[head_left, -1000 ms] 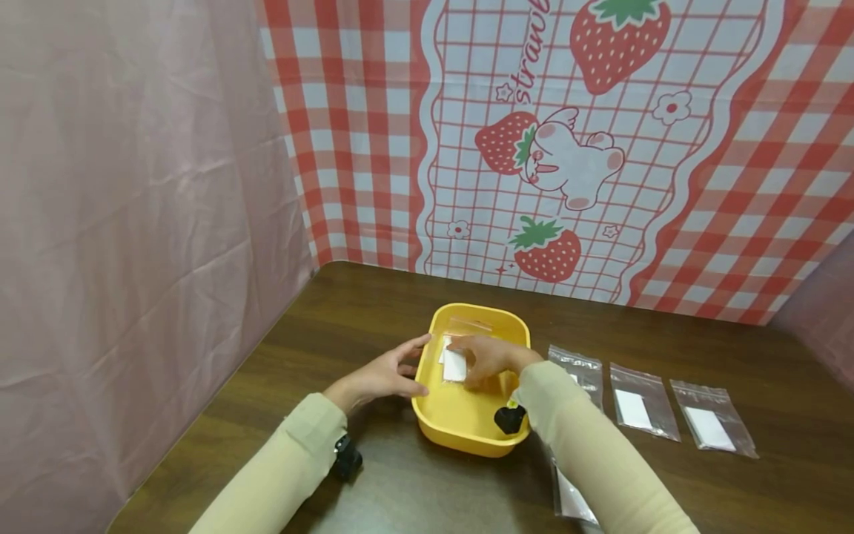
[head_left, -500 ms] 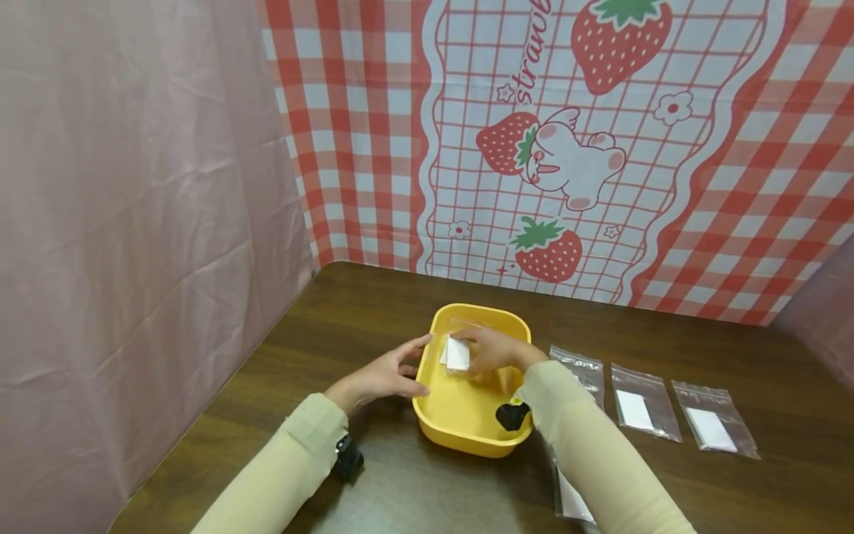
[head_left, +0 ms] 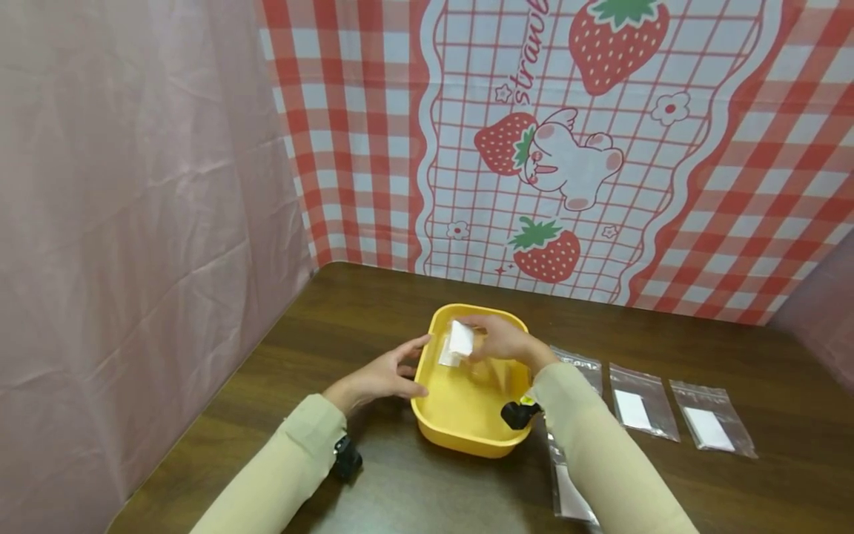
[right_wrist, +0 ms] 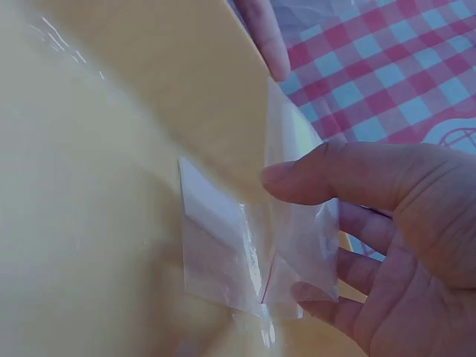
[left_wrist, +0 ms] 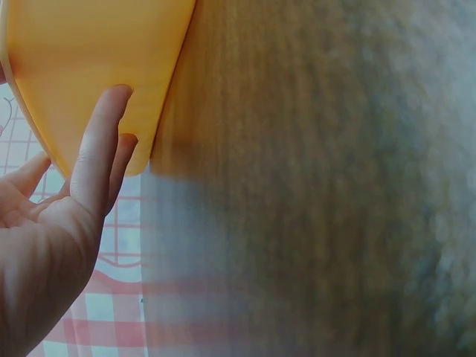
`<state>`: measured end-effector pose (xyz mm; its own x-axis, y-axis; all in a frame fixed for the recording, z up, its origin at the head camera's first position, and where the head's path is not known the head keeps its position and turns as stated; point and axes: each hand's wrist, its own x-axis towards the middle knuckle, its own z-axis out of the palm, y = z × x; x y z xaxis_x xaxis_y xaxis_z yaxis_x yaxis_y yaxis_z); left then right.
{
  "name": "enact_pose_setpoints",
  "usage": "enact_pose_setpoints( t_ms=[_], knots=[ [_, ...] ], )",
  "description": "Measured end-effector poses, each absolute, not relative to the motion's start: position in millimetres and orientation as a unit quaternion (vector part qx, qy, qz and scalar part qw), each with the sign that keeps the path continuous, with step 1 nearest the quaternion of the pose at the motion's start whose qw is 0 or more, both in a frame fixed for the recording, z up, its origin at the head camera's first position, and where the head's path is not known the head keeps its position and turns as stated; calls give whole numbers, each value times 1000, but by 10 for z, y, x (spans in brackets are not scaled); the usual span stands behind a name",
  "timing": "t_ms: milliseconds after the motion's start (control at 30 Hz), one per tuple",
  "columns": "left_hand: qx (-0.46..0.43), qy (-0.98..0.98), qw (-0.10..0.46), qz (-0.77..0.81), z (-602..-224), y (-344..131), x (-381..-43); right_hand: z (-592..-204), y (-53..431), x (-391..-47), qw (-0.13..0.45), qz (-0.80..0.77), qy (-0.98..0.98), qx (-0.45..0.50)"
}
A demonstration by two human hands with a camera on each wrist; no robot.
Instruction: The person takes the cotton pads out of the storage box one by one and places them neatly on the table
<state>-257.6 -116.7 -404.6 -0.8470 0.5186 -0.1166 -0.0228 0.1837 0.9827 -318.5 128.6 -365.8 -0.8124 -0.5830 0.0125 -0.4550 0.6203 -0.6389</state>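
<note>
My right hand [head_left: 499, 340] is inside the yellow plastic tray [head_left: 460, 434], pinching a clear zip bag [right_wrist: 286, 223] with a white card-like piece in it between thumb and fingers. In the right wrist view, a second clear bag [right_wrist: 212, 230] with a whitish piece lies just below it on the tray floor; where the two bags overlap is unclear. My left hand [head_left: 382, 378] rests at the tray's left side. Its straight fingers [left_wrist: 100, 141] lie along the outer wall in the left wrist view.
Right of the tray, zip bags with white pieces [head_left: 632, 409] [head_left: 709, 429] lie in a row on the brown wooden table [head_left: 373, 297]. More bags [head_left: 572, 497] are partly hidden under the right forearm. A red-and-white checked strawberry cloth [head_left: 460, 148] hangs behind.
My right hand has lifted the bag a little and moved it up and to the right within the tray, uncovering more of the bag beneath. The left hand has stayed in place.
</note>
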Motion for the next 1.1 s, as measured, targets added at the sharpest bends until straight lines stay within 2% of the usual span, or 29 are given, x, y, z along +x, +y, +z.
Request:
enact_pose_setpoints(
  t_ms=[800,1100],
  knots=[
    [186,729,217,622,-4049,-1162,-2549,-3619,1674,-2607,-13,-430,871,-239],
    [183,730,215,623,-4042,-1156,-2531,-3660,1876,-2304,-6,-457,862,-219]
  ],
)
